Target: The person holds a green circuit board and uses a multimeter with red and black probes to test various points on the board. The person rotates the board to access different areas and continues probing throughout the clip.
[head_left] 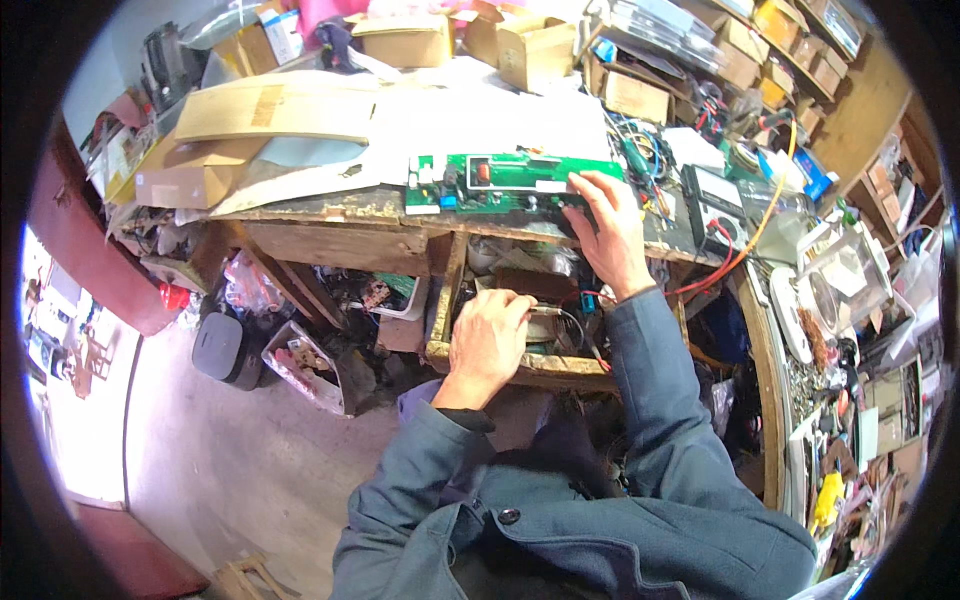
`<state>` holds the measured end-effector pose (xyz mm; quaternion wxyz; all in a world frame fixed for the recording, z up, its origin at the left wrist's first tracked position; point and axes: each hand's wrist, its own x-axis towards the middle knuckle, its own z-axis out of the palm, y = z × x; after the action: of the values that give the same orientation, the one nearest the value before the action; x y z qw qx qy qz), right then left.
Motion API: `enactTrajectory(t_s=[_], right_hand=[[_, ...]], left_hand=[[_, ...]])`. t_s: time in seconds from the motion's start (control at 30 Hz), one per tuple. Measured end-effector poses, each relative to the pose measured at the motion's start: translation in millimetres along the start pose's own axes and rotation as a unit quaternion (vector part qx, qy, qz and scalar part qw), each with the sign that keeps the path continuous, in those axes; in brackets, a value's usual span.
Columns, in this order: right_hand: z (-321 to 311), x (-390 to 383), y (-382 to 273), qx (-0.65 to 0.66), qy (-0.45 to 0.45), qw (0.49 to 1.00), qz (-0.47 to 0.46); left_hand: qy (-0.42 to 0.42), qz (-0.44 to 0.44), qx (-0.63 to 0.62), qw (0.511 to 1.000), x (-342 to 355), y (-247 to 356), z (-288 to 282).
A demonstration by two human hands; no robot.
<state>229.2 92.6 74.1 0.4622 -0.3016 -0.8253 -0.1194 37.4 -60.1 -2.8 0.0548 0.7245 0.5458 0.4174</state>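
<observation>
A long green circuit board (530,200) with a rectangular frame and a red component lies on the front edge of the cluttered bench (330,210). My right hand (608,225) is at the board's right part, fingers apart and curved, their tips touching it. Below, over an open wooden drawer (525,370), my left hand (485,340) pinches a slim metallic probe-like piece (542,310) with a cable attached. Red and dark wires run beside it. The drawer's contents are partly hidden by my hands.
Cardboard boxes (405,40) and flat cardboard (270,105) cover the bench's back and left. A meter-like device (708,195) with red leads sits at the right, near heaped tools and parts. A plastic bin (305,365) and a dark container (225,350) stand on the floor at left.
</observation>
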Motion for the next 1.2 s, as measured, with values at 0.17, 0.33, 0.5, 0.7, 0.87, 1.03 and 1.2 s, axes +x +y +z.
enactTrajectory(t_s=[0.17,0.33,0.5,0.7,0.87,1.03,1.2], right_hand=[[-22.1,-0.9,1.6,-0.013,0.104,0.994,0.028],[-77.6,-22.1,-8.0,0.068,0.083,0.987,0.12],[-89.0,-67.3,4.8,-0.038,-0.299,0.948,0.099],[-77.2,-91.7,-7.5,0.07,-0.489,0.869,0.027],[-80.4,-61.2,-18.2,0.134,-0.437,0.888,-0.053],[-68.9,1.5,-65.7,0.256,-0.183,0.949,0.017],[6.4,39.9,-68.1,0.303,-0.028,0.944,0.129]], left_hand=[[0.046,-0.032,0.021,0.998,3.0,7.1,-4.8],[0.212,-0.082,-0.058,0.972,-1.4,1.8,2.4],[0.22,-0.064,-0.148,0.962,-1.4,-3.5,0.2],[0.2,-0.096,-0.133,0.966,-2.3,0.9,-10.2],[0.246,-0.083,-0.198,0.945,-3.5,4.2,-16.5],[0.275,-0.1,-0.273,0.917,-4.4,2.4,-16.4],[0.308,-0.104,-0.245,0.913,15.3,-1.5,-15.4]])
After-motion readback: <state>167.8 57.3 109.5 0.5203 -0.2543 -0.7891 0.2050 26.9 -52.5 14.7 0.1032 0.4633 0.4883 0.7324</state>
